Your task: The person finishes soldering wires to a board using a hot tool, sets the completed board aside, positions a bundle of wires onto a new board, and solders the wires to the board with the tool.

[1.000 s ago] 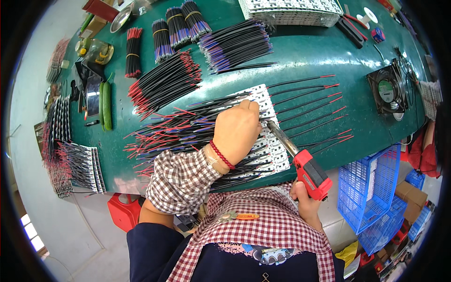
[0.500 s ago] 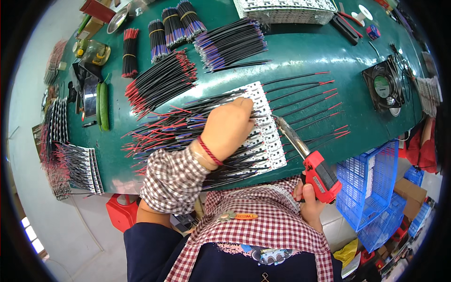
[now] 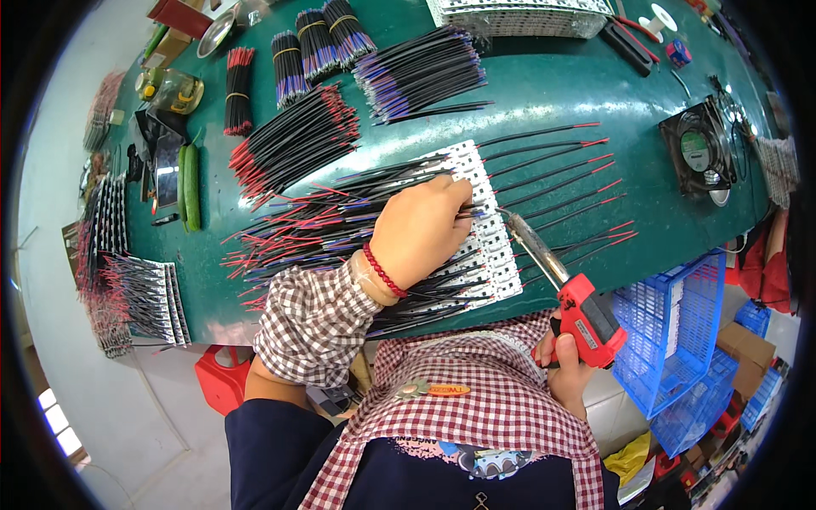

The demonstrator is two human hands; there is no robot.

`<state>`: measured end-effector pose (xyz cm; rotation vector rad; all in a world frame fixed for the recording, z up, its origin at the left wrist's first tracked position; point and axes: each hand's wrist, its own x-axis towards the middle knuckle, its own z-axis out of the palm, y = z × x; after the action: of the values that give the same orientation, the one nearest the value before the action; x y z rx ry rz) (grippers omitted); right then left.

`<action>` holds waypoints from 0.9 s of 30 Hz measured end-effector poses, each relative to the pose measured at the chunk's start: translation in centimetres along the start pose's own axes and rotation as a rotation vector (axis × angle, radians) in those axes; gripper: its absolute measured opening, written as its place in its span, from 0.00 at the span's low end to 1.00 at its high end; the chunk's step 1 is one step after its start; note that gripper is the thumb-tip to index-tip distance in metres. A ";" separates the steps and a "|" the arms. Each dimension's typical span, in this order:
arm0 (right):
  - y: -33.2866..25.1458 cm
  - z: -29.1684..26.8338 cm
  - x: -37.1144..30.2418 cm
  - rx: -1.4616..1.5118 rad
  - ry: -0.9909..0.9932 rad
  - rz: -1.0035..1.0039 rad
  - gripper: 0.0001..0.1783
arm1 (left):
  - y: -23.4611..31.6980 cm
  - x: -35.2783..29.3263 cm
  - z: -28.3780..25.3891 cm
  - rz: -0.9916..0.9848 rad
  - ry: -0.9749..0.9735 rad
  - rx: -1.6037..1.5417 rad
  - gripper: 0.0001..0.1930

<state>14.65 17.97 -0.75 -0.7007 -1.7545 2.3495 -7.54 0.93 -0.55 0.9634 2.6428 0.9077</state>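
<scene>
My left hand (image 3: 418, 228) is closed in a pinch above a white circuit board panel (image 3: 503, 268), its fingertips on a black wire near the board's pads. My right hand (image 3: 568, 361) grips the handle of a red and black soldering gun (image 3: 588, 321). The gun's thin bent tip comes close to the board by my left fingertips; whether it touches a pad is too small to tell. Many black wires with red and blue ends (image 3: 293, 228) fan out left of the board, partly under my left hand. Several more wires (image 3: 552, 178) stick out to its right.
Loose wire piles (image 3: 297, 140) and banded wire bundles (image 3: 313, 51) lie behind on the green table. A stack of white boards (image 3: 523, 21) is at the back. A small black fan (image 3: 697, 149) stands right, blue crates (image 3: 667, 331) below it. Cucumbers (image 3: 189, 187) lie left.
The whole view has shifted slightly. My left hand keeps its pinch over the board, and the soldering gun has moved slightly right and down in the picture, its tip still near the board.
</scene>
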 end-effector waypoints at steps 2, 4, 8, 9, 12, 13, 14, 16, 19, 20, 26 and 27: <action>0.3 -0.2 -0.4 -0.031 0.011 0.027 0.14 | 0.5 0.2 -0.2 -0.001 -0.005 0.128 0.07; 0.8 -0.3 -0.6 -0.095 0.030 0.032 0.21 | 0.8 0.2 -0.3 -0.002 0.014 0.153 0.07; 0.6 -0.1 -0.4 -0.063 0.026 0.047 0.21 | 1.1 0.0 -0.8 0.006 -0.002 0.219 0.06; 0.8 -0.3 -0.4 -0.078 0.020 0.048 0.21 | 1.2 0.0 -0.9 0.017 -0.001 0.277 0.06; 0.8 -0.2 -0.2 -0.091 0.010 0.062 0.21 | 0.7 -0.1 0.0 0.054 0.061 0.274 0.06; 0.7 -0.1 -0.2 -0.089 0.010 0.076 0.21 | 0.7 0.0 0.0 0.056 0.060 0.274 0.06; 0.7 -0.1 -0.1 -0.089 0.011 0.075 0.21 | 0.8 0.1 -0.1 0.057 0.044 0.274 0.06; 0.8 0.0 0.0 -0.140 -0.020 0.099 0.20 | 0.8 0.1 -0.1 0.059 0.028 0.274 0.06; 1.0 0.0 0.1 -0.084 -0.024 0.127 0.09 | 0.8 0.1 0.1 0.049 0.037 0.270 0.06; 1.2 -0.1 0.1 -0.084 -0.024 0.127 0.09 | 0.8 0.1 0.2 0.050 0.041 0.272 0.05; 2.6 -0.7 0.1 -0.292 -0.041 -0.004 0.13 | 0.8 0.1 0.3 0.041 0.027 0.274 0.05; 3.2 -1.3 -0.1 -0.313 -0.040 0.024 0.12 | 0.9 0.2 0.3 0.047 0.027 0.275 0.05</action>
<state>15.89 18.06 -3.93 -0.7209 -2.1705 2.1371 -7.11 1.69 -0.23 1.0821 2.8300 0.5786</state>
